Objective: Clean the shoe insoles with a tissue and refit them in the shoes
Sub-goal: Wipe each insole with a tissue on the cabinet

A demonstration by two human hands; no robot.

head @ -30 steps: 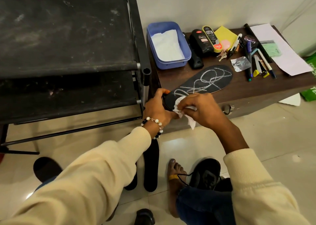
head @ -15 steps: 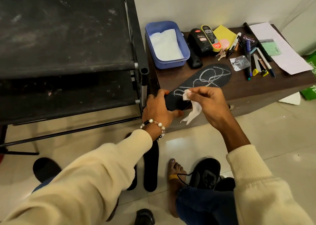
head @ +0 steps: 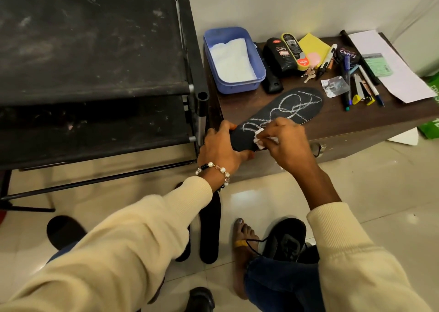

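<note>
"Cherry" is printed on the black polish bottle (head: 279, 56) and on the round polish tin (head: 347, 53).

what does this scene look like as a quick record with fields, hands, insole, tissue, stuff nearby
left hand: left hand grips the heel end of the insole
right hand: right hand pinches the tissue against the insole
insole: black insole with white looping pattern, lying on the wooden cabinet, heel end past its front edge
tissue supply: white tissues in the blue tub
floor: black shoe and two dark insoles on the tiles
left of cabinet: black shoe rack
</note>
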